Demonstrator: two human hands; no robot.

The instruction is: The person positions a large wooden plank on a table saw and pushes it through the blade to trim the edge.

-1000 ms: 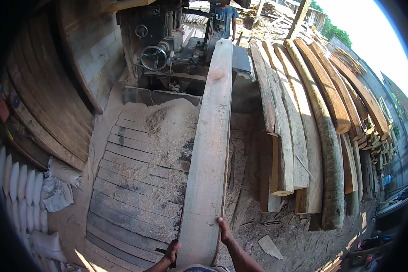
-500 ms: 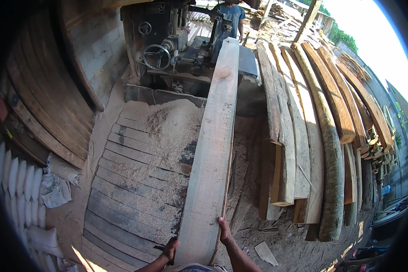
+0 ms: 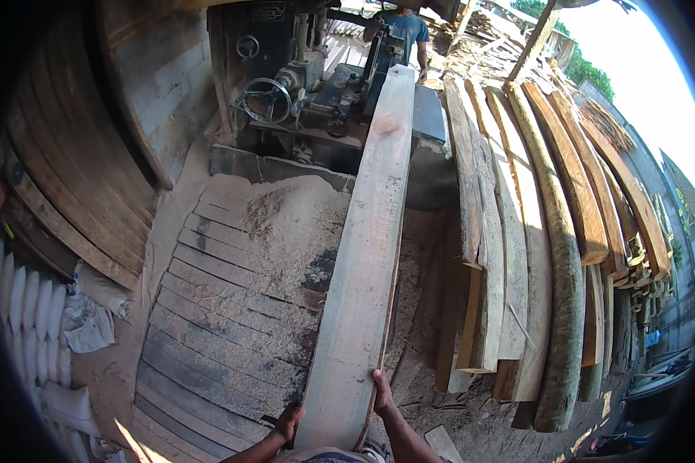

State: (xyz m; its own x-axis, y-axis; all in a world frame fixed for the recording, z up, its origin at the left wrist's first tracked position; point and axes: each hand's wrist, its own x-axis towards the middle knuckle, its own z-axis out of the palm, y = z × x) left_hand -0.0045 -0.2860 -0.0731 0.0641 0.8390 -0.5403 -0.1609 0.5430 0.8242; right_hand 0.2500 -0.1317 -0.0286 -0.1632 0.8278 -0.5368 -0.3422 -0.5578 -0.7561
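Note:
A long pale plank (image 3: 355, 293) runs away from me, its far end over the table (image 3: 428, 116) of a dark machine (image 3: 232, 58) with handwheels. My left hand (image 3: 287, 423) grips the plank's near left edge. My right hand (image 3: 384, 395) holds the right edge a little farther up, thumb along the side and other fingers mostly hidden. Beyond the machine stands a person in a blue shirt (image 3: 415, 31), partly hidden by it.
Slatted boards (image 3: 208, 332) with a sawdust heap (image 3: 293, 202) lie left of the plank. Long timbers and a log (image 3: 556, 324) are stacked at right. Boards (image 3: 85, 177) lean at left above white sacks (image 3: 31, 316). An upright post (image 3: 529, 50) stands behind the timbers.
The plank's far end has shifted right. The stacked timbers appear lower and farther right as the view shifts. The person behind the machine has moved slightly right. Both my hands keep their hold.

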